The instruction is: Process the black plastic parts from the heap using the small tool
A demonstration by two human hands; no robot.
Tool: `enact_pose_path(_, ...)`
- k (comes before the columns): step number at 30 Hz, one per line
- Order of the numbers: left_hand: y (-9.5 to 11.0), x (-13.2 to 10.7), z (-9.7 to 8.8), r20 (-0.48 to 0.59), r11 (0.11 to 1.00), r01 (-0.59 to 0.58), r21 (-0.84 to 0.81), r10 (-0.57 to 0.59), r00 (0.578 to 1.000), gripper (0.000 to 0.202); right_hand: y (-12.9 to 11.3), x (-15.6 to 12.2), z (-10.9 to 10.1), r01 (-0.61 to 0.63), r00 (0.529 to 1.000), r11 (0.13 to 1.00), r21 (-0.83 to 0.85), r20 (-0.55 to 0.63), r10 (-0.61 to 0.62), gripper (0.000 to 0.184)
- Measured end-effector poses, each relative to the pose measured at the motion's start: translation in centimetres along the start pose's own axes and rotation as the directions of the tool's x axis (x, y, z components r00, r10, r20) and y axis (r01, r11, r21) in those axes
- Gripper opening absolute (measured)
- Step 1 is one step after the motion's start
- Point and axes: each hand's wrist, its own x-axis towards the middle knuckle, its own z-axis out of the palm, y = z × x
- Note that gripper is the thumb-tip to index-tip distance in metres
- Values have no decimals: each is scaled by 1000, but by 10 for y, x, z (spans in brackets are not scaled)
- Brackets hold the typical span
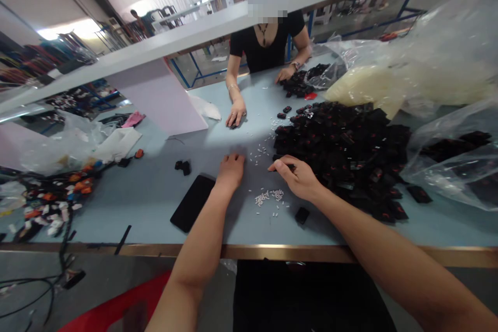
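Note:
My left hand [231, 170] rests on the blue-grey tabletop with its fingers curled down; whatever may be under them is hidden. My right hand [299, 179] is closed in a pinch on a small black part, mostly covered by the fingers, at the left edge of a large heap of black plastic pieces [342, 140]. Between my hands and just in front of me lie small white pegs [262, 198], some clustered, others scattered farther up. One loose black piece [302, 215] sits below my right hand. A black phone [192, 202] lies beside my left forearm.
Across the table a person in black [268, 46] has both hands on it, near more black pieces. Clear plastic bags [459, 161] stand at the right. Tangled wires with coloured connectors [58, 197] lie at the left. A white shelf [218, 23] spans above.

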Motion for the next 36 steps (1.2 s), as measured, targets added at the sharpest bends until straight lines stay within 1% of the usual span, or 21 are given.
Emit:
enact_pose_path(2,6,2,6,4,995,-64,78,64,998,37,-1,0,0,17,1000,1000,-16,-6,-18,45)
enact_pose_path(4,10,4,9,-2,985,-89,146,90,996,31,-1,1,-1,33,999,999,-31,-7,-33,43)
enact_pose_path(9,12,6,7,-43,987,-19,160,26,999,28,2,1,0,55,998,998,-41,7,-54,41)
enact_pose_path(12,13,4,3,-65,989,0,149,10,998,25,4,0,0,50,999,998,-47,10,-50,41)
enact_pose_path(15,15,1,0,-139,999,3,38,3,990,21,4,0,0,43,999,997,-56,6,-43,43)
enact_pose_path(17,16,0,-2,-200,989,-3,-151,-28,979,23,3,1,0,45,999,997,-58,5,-45,43)
enact_pose_path(18,17,-1,-3,-207,956,-2,-294,-61,976,27,2,1,0,48,999,997,-56,4,-48,43)
enact_pose_path(19,18,-2,-4,-190,887,12,-462,-112,975,31,2,1,-1,52,999,997,-53,0,-52,43)
enact_pose_path(20,19,-3,-5,-144,767,40,-641,-171,975,36,1,1,-1,55,998,997,-52,-4,-55,44)
enact_pose_path(21,20,-3,-6,-74,593,77,-802,-225,971,39,1,1,-2,58,998,997,-53,-8,-59,45)
enact_pose_path(22,21,-3,-7,9,385,115,-916,-266,964,41,0,1,-3,64,998,996,-58,-9,-64,45)
enact_pose_path(23,22,-3,-8,91,177,146,-973,-284,954,42,-1,1,-3,74,997,995,-67,-8,-74,46)
enact_pose_path(24,23,-2,-9,168,-4,174,-985,-289,942,41,-1,1,-4,88,996,993,-82,-1,-89,45)
enact_pose_path(25,23,-2,-11,235,-145,201,-969,-282,930,39,-1,2,-5,109,994,989,-101,11,-108,43)
enact_pose_path(26,22,-1,-12,290,-247,226,-942,-270,918,37,-2,2,-5,134,991,983,-125,30,-131,40)
enact_pose_path(27,21,-1,-13,334,-315,248,-916,-259,906,34,-2,3,-5,160,987,975,-153,52,-154,37)
enact_pose_path(28,20,-1,-14,364,-356,266,-896,-246,898,32,-2,3,-5,186,981,965,-183,80,-174,33)
enact_pose_path(29,19,-1,-15,379,-374,278,-885,-231,896,30,-2,3,-5,214,974,953,-216,115,-193,29)
enact_pose_path(32,18,-3,-17,359,-349,279,-895,-188,914,22,-4,2,-5,293,939,893,-341,277,-202,24)
enact_pose_path(34,20,-6,-18,333,-304,271,-913,-174,927,21,-7,1,-6,336,897,825,-454,422,-133,20)
enact_pose_path(36,23,-8,-19,314,-262,264,-928,-171,934,23,-10,1,-9,381,847,738,-558,531,-35,17)
